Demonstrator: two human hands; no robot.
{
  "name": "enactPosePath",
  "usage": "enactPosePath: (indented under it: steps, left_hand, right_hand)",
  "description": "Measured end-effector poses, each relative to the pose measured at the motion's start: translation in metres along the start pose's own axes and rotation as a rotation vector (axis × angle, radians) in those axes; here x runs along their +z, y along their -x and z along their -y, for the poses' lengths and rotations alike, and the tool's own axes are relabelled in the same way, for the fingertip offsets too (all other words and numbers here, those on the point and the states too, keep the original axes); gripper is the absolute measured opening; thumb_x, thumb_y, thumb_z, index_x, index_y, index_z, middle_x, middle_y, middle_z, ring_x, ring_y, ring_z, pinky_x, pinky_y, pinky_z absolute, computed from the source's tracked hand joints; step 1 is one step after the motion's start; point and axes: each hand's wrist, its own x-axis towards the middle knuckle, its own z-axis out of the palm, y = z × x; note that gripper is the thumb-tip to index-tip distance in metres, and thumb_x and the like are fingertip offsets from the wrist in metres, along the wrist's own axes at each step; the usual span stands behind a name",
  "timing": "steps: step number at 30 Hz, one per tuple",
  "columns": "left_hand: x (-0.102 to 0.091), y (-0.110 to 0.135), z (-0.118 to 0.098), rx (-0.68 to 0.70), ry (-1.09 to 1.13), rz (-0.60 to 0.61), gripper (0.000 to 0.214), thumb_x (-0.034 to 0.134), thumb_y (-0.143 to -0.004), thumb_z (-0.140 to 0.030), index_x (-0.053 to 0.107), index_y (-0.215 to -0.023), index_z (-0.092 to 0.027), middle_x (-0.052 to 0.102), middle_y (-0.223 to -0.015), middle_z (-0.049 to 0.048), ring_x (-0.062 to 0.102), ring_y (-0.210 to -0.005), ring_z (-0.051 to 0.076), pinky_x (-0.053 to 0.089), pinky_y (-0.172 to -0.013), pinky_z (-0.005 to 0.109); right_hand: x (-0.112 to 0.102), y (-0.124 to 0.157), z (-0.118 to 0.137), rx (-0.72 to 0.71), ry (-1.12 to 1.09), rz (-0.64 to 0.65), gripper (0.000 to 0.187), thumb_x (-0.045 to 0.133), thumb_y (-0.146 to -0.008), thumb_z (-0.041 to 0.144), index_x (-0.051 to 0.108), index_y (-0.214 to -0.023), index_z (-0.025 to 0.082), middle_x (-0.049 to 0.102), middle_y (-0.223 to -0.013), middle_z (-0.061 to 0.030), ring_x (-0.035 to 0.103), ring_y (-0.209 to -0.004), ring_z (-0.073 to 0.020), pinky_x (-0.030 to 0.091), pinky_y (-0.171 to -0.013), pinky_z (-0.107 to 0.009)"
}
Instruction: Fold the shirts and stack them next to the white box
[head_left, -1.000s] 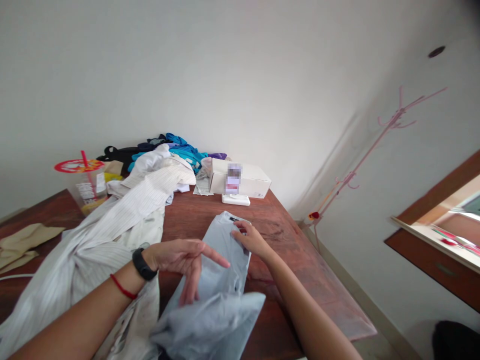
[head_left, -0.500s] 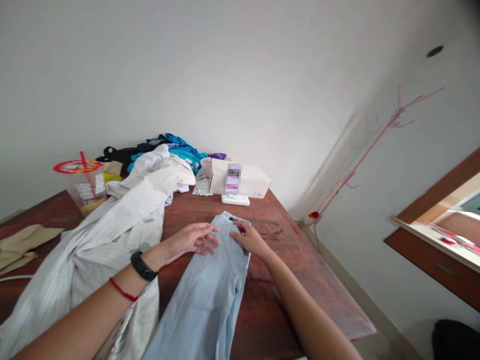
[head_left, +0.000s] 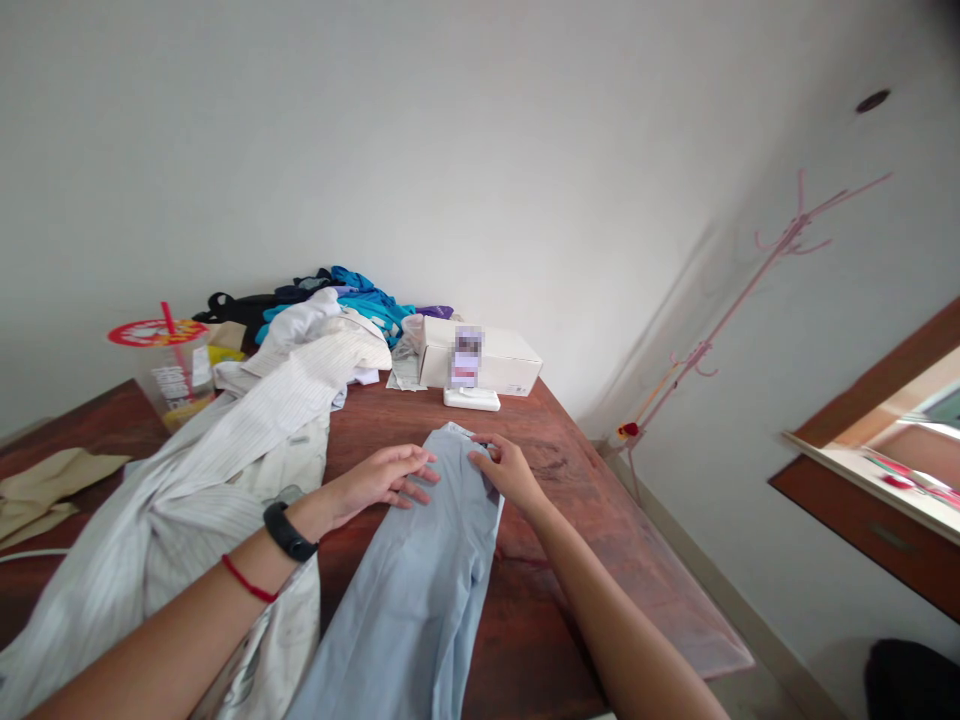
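Observation:
A pair of light blue trousers [head_left: 409,590] lies lengthwise on the table, doubled over, with the waistband at the far end and the legs running toward me. My right hand [head_left: 514,472] is at the right corner of the waistband, thumb and fingers closed on the cloth. My left hand [head_left: 394,476] is at the trousers' left edge near the top, its fingers apart and holding nothing; whether the fingertips touch the cloth I cannot tell. Beside the trousers on the left, a striped whitish garment [head_left: 225,450] is spread out, partly under my left forearm.
The wooden table [head_left: 360,415] also bears a cup with a straw [head_left: 176,375], a heap of clothes [head_left: 367,300], a white box [head_left: 502,360], a small stand [head_left: 471,399] and beige cloth [head_left: 52,490]. A pink coat rack [head_left: 720,320] leans in view at the right.
My right hand has shifted slightly right and up along the waistband, and now covers the dark label that showed there. My left hand has barely moved.

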Motion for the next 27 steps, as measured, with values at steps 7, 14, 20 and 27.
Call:
enactPosePath:
  steps: [7, 14, 20, 27]
  left_hand:
    - [0.002, 0.002, 0.001, -0.019, -0.093, -0.003, 0.065, 0.062, -0.086, -0.066, 0.053, -0.13, -0.019, 0.062, -0.135, 0.014, 0.068, -0.109, 0.028, 0.048, -0.088, 0.036]
    - [0.006, 0.003, -0.003, 0.044, -0.159, 0.062, 0.072, 0.067, -0.084, -0.063, 0.05, -0.14, -0.021, 0.07, -0.123, 0.0101, 0.066, -0.11, 0.029, 0.048, -0.085, 0.035]
    - [0.009, -0.001, -0.001, 0.218, -0.123, 0.03, 0.068, 0.077, -0.079, -0.051, 0.058, -0.133, -0.014, 0.068, -0.127, 0.0115, 0.059, -0.12, 0.031, 0.045, -0.097, 0.036]
    - [0.005, -0.005, 0.008, 0.287, -0.16, 0.033, 0.061, 0.079, -0.079, -0.04, 0.059, -0.13, -0.014, 0.069, -0.127, 0.011, 0.06, -0.121, 0.031, 0.045, -0.102, 0.039]
  right_hand:
    - [-0.004, 0.013, 0.029, 0.139, -0.47, 0.196, 0.062, 0.078, -0.075, 0.043, 0.062, -0.131, 0.02, 0.059, -0.067, 0.0036, 0.039, -0.053, -0.0091, 0.026, -0.051, -0.023]
    - [0.008, 0.032, 0.038, 0.114, -0.767, 0.562, 0.072, 0.077, -0.08, 0.039, 0.051, -0.146, 0.026, 0.071, -0.12, -0.009, 0.064, -0.093, -0.0186, 0.043, -0.081, -0.03]
    - [0.016, 0.041, 0.04, 0.129, -0.835, 0.673, 0.075, 0.076, -0.079, 0.044, 0.051, -0.147, 0.024, 0.068, -0.129, -0.011, 0.064, -0.115, -0.0254, 0.039, -0.104, -0.041]
    - [0.018, 0.04, 0.037, 0.156, -0.826, 0.655, 0.071, 0.077, -0.076, 0.045, 0.057, -0.141, 0.024, 0.065, -0.135, -0.013, 0.063, -0.12, -0.0269, 0.04, -0.106, -0.042]
